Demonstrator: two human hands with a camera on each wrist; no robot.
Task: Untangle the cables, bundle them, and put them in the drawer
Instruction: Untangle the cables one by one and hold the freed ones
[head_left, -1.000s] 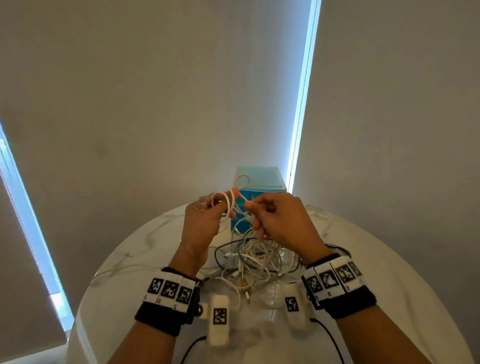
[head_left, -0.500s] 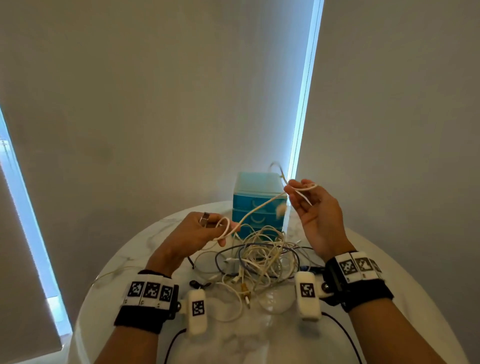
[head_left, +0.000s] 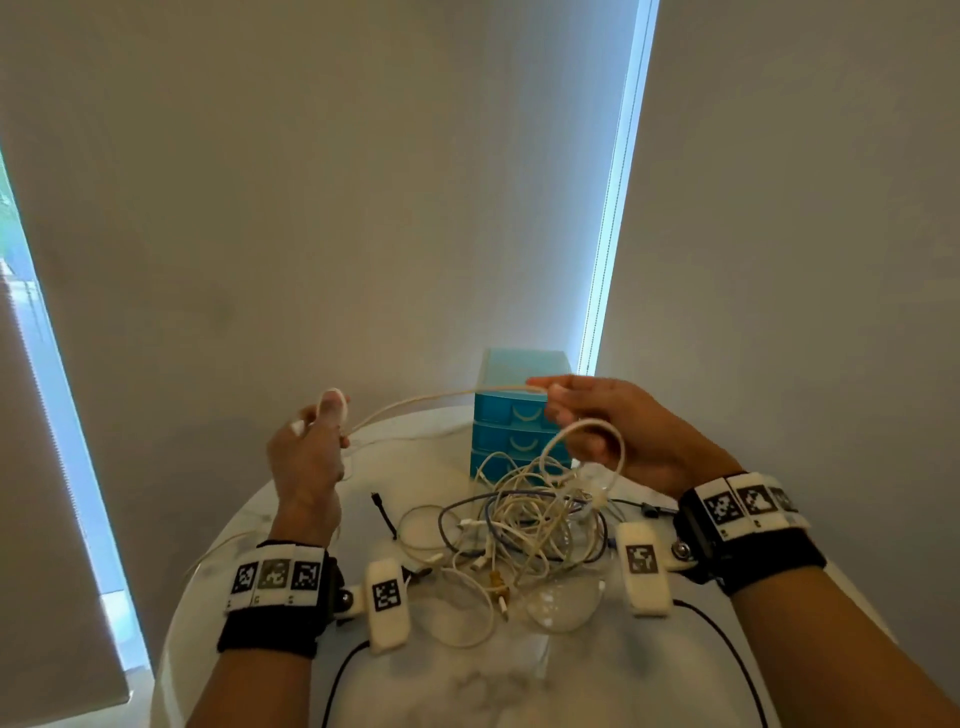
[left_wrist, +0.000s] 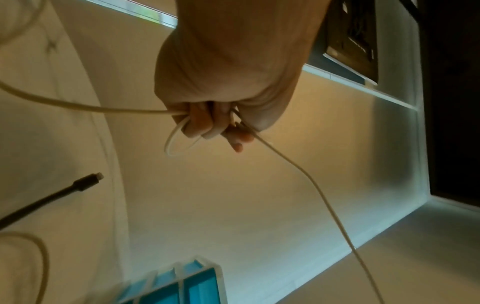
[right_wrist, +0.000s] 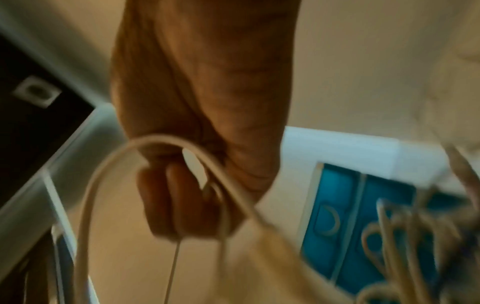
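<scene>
A white cable (head_left: 415, 401) stretches between my two raised hands above the table. My left hand (head_left: 311, 441) grips one end of it in a fist, with a small loop (left_wrist: 179, 142) sticking out past the fingers. My right hand (head_left: 587, 415) pinches the same cable, and a larger loop (head_left: 597, 452) hangs below it toward the pile. The tangle of white, grey and dark cables (head_left: 519, 525) lies on the round white marble table (head_left: 467, 686). Behind the tangle stands a small blue drawer unit (head_left: 519, 415) with its three drawers closed.
A black cable end (head_left: 382, 512) lies on the table left of the tangle, also visible as a dark plug (left_wrist: 88, 182). Grey blinds hang behind the table, with bright window strips (head_left: 613, 208) between them. The table edge curves close behind the drawer unit.
My hands have moved apart and the white cable is now drawn out between them. My left hand rose and moved left; my right hand dropped lower in front of the drawers.
</scene>
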